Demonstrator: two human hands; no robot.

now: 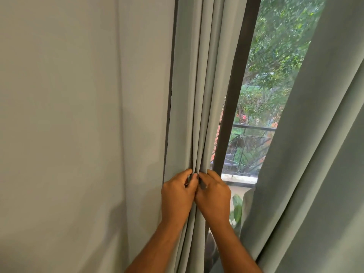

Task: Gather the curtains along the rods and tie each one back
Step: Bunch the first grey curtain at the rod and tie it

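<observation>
A pale grey-green curtain hangs gathered into narrow vertical folds beside the wall, left of the window. My left hand and my right hand meet side by side at its middle, both with fingers closed, pinching the folds together. A second curtain of the same cloth hangs at the right, slanting across the view and loosely pleated. The rods are out of view and I see no tie-back.
A plain light wall fills the left half. Between the curtains stand a dark window frame post and glass, with a balcony railing and trees outside. A leafy plant shows low by the right curtain.
</observation>
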